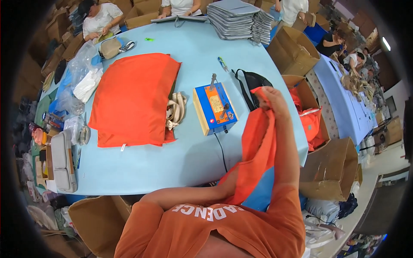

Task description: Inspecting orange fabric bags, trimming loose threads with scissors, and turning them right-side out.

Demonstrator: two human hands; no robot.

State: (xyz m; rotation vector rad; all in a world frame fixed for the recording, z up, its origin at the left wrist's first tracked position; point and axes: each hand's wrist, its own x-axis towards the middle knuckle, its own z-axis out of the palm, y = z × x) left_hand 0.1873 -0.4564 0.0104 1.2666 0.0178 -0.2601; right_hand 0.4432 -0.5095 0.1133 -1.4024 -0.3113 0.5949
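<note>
My right hand (273, 102), raised at the table's right side, is closed on the upper edge of an orange cloth piece (254, 144). The cloth hangs down toward my body, its long edge pulled up along my right forearm. My left forearm crosses in front of my chest, and its hand goes behind or into the lower folds, so its fingers are hidden. Below the cloth a blue patch (261, 189) shows; whether it is part of it I cannot tell. Nearest to my hands on the table are a blue and orange electrical box (215, 107) and a black strapped bag (257, 81).
A stack of orange bags (131, 99) lies left of centre, with beige straps (175, 111) beside it. Grey folded pieces (234, 19) are piled at the far edge. Cardboard boxes (329, 167) stand along the right side. Several people work around the tables.
</note>
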